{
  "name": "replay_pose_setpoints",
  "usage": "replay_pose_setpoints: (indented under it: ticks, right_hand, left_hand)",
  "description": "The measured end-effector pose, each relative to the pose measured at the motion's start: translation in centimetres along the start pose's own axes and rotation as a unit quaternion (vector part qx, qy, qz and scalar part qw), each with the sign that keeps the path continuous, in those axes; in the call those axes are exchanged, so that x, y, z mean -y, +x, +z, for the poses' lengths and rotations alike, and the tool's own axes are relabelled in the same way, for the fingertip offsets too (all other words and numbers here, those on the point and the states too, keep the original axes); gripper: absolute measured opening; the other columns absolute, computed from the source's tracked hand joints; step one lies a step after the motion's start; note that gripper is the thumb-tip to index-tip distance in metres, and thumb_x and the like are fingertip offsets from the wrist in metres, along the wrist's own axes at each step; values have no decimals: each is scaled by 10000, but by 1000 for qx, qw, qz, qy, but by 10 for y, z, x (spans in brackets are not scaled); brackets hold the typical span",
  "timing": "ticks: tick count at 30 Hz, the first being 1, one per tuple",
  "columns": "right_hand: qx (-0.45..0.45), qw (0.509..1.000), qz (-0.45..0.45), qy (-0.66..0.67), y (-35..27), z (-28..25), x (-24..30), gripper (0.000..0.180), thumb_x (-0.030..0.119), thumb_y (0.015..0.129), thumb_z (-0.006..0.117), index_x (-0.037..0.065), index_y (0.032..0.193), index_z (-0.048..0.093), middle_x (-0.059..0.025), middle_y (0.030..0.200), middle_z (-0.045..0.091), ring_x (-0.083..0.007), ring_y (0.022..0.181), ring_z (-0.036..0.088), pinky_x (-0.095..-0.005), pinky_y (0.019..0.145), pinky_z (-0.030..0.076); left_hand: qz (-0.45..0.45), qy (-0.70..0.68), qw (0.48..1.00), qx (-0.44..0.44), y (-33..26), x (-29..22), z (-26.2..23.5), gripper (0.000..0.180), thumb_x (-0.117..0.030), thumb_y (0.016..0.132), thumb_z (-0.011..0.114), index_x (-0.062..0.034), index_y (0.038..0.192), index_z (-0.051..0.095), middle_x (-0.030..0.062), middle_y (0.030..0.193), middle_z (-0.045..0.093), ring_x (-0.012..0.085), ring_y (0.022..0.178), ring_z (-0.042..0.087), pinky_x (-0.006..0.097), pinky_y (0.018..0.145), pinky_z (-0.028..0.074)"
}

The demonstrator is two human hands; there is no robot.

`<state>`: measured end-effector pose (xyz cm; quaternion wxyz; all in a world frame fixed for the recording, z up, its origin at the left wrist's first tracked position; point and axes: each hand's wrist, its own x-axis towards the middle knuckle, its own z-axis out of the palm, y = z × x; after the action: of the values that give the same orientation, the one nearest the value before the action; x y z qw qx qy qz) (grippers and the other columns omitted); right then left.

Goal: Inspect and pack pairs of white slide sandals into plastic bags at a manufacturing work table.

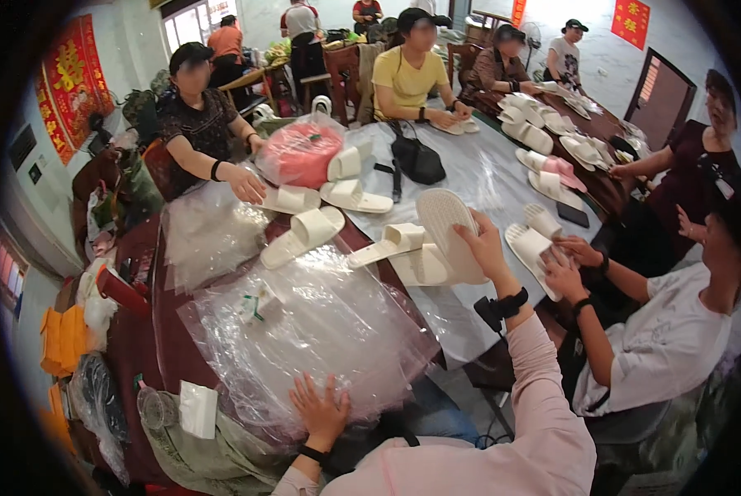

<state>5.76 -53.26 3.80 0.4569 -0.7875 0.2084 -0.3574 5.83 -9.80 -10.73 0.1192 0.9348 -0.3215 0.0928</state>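
**Slipper held sole-up over a stack of plastic bags**

Pink sleeves enter from the lower edge. Left hand [321,411], fingers spread, presses flat on the stack of clear plastic bags [304,331] at the near edge of the surface [478,178]. Right hand [482,245] grips a white slipper [446,227] by its side, ribbed sole toward the camera; long axis runs up and slightly left, tilted off the surface, and which end is the toe cannot be told. More slippers [304,236] lie just beyond. A grey cloth covers the long surface; several people sit around it in a white-walled room with red hangings. Picture corners are black, and far details blur.
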Motion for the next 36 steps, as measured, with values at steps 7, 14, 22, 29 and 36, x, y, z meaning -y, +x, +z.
replay_pose_setpoints:
  ticks: [7,14,22,29,36]
  right_hand:
    - [-25,993,-86,-81,-17,-26,33,425,157,774,673,17,1163,575,-119,1023,588,-214,968,558,-315,854,428]
    - [-58,994,-92,9,0,-38,30,389,99,800,649,3,1167,561,-78,995,579,-153,940,549,-274,815,433]
    - [-67,991,-23,112,8,-35,55,339,167,840,637,16,1139,579,-46,913,636,-99,792,569,-251,693,468]
    - [130,977,82,-151,3,-32,-17,399,225,743,691,62,1101,631,-109,943,671,-198,854,638,-320,753,489]
    - [-4,895,91,-437,-26,-17,-8,469,354,752,651,132,1162,593,-148,1031,608,-339,922,606,-420,777,481]
  left_hand:
    - [7,11,1000,-26,-5,3,3,539,-428,827,512,-171,1298,462,275,1419,233,477,1312,188,618,1041,155]
    - [-6,-17,1000,-26,-4,-1,-3,533,-420,814,529,-185,1291,482,265,1424,238,462,1320,184,602,1057,136]
    - [-5,-18,999,-33,-7,2,-3,542,-409,801,556,-191,1292,481,267,1423,243,468,1317,189,605,1057,126]
    - [2,-15,999,-36,-5,1,2,543,-415,803,554,-191,1291,476,276,1411,257,473,1308,204,607,1052,137]
    - [-3,-20,1000,-20,-7,3,-1,547,-410,822,539,-178,1311,460,265,1429,223,460,1331,155,594,1066,113]
